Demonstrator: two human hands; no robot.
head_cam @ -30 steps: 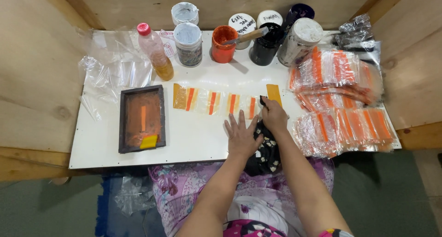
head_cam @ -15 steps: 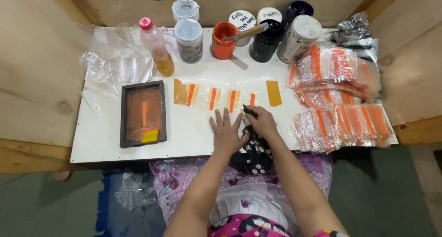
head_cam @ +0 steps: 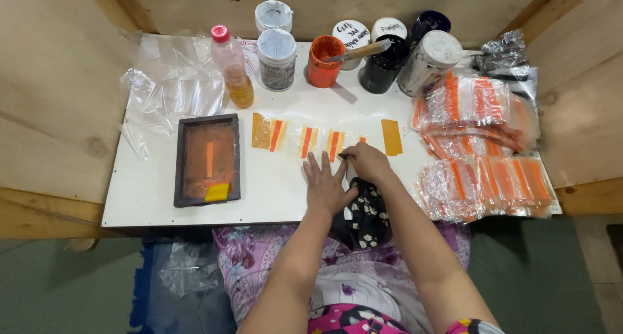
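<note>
While your left hand [head_cam: 326,185] lies flat with fingers spread on the white board [head_cam: 149,198], your right hand [head_cam: 366,163] pinches a thin, limp, slippery-looking plastic pouch [head_cam: 335,144] at its edge.

White bench [head_cam: 162,204]; dark frame [head_cam: 207,160] stained orange inside; clear bags [head_cam: 305,139] with orange stripes; orange paint tub [head_cam: 324,61]; black cloth [head_cam: 366,214] with white flowers.

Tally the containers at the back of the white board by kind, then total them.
Plastic bottle with pink cap: 1
Open orange paint tub with a stick in it: 1
Other jars and tubs, lidded or dark: 6
Total: 8
</note>
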